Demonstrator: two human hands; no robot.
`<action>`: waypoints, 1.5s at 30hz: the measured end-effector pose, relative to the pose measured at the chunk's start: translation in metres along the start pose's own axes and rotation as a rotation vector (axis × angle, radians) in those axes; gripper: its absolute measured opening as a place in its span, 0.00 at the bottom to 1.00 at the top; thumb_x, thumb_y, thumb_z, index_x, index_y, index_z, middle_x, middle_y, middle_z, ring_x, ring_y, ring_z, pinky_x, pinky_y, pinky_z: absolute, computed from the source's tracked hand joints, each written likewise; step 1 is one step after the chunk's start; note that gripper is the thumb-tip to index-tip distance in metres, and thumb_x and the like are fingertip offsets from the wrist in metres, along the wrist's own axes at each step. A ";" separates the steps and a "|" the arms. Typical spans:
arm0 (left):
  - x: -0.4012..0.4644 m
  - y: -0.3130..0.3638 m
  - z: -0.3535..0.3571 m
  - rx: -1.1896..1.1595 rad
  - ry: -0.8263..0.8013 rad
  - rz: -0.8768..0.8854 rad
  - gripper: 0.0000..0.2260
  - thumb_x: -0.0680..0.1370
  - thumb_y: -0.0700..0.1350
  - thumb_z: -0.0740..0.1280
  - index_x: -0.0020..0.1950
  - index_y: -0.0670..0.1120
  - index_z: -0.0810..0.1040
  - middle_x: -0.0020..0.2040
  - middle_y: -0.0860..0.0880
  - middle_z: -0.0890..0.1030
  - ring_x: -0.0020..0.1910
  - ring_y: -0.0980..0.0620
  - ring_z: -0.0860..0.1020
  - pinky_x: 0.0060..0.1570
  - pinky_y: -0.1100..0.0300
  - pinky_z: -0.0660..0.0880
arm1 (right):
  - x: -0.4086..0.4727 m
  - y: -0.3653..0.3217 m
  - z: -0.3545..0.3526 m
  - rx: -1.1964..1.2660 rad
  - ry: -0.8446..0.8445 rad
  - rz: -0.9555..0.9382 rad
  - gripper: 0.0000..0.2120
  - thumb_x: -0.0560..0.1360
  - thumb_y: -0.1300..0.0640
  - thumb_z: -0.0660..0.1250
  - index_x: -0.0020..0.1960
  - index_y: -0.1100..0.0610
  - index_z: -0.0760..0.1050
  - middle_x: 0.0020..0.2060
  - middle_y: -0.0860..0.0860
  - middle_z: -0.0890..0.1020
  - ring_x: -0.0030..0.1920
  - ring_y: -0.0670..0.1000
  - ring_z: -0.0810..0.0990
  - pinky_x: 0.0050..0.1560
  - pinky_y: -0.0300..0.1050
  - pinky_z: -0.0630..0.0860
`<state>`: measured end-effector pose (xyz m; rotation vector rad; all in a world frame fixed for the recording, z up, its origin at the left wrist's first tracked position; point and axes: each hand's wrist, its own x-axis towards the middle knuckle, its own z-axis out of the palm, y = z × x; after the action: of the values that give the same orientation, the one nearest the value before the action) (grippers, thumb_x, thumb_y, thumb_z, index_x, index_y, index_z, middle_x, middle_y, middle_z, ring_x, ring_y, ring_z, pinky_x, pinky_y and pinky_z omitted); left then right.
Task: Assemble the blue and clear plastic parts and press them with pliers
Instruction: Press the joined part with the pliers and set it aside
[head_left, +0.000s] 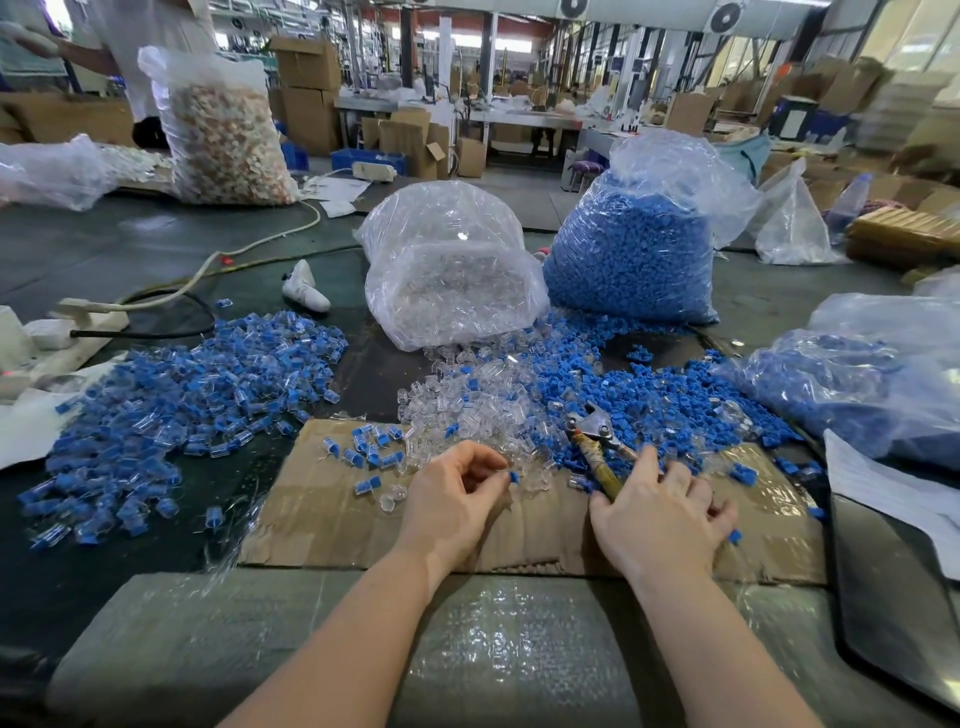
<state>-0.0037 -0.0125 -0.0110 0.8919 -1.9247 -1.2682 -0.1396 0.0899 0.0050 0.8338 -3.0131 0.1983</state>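
Left hand: my left hand (457, 488) is hovering over the cardboard sheet (322, 514), fingers curled in, thumb and fingertips pinching a small blue plastic part (514, 476).
Right hand: my right hand (662, 512) is lying palm down at about 3 o'clock from the left one, fingers spreading loosely over scattered pieces; the handle of the pliers is running under its thumb side, and I cannot tell whether the fingers are gripping it.
Pliers: the pliers (597, 441) are lying on the loose parts, metal head pointing toward 11 o'clock, worn yellowish handle coming back toward my right hand.
Clear parts: a heap of clear plastic parts (467, 400) is spilling at 12 o'clock from my left hand, out of an open clear bag (452, 270).
Blue parts: loose blue parts (675, 400) are spreading at 12 to 1 o'clock from my right hand, below a tall bag of blue parts (634, 249).
Joined pieces: a wide pile of blue-and-clear pieces (182, 400) is sitting at 10 o'clock from my left hand.
Far right: another bag with blue pieces (857, 379) is resting at 2 o'clock.
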 end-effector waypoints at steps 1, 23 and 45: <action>0.000 0.000 0.000 -0.007 0.002 -0.002 0.06 0.74 0.38 0.69 0.43 0.49 0.78 0.41 0.50 0.81 0.41 0.55 0.79 0.42 0.70 0.75 | 0.000 -0.001 0.000 -0.008 -0.001 -0.004 0.36 0.76 0.39 0.56 0.76 0.54 0.49 0.72 0.56 0.60 0.72 0.58 0.58 0.70 0.63 0.50; 0.026 0.018 -0.009 -0.481 0.109 -0.242 0.04 0.74 0.33 0.68 0.42 0.41 0.78 0.33 0.45 0.80 0.26 0.58 0.77 0.26 0.67 0.73 | -0.019 -0.015 -0.049 0.862 -0.631 -0.255 0.11 0.78 0.55 0.57 0.38 0.56 0.66 0.34 0.55 0.71 0.37 0.54 0.70 0.38 0.47 0.66; 0.027 0.020 -0.013 -0.360 0.154 -0.300 0.03 0.75 0.35 0.67 0.44 0.42 0.79 0.37 0.44 0.80 0.31 0.55 0.77 0.29 0.66 0.75 | -0.017 -0.015 -0.054 0.809 -0.825 -0.356 0.08 0.73 0.68 0.55 0.44 0.57 0.68 0.39 0.56 0.71 0.41 0.54 0.68 0.41 0.48 0.64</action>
<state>-0.0120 -0.0352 0.0162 1.0761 -1.4184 -1.6054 -0.1187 0.0930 0.0597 1.8748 -3.3433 1.4486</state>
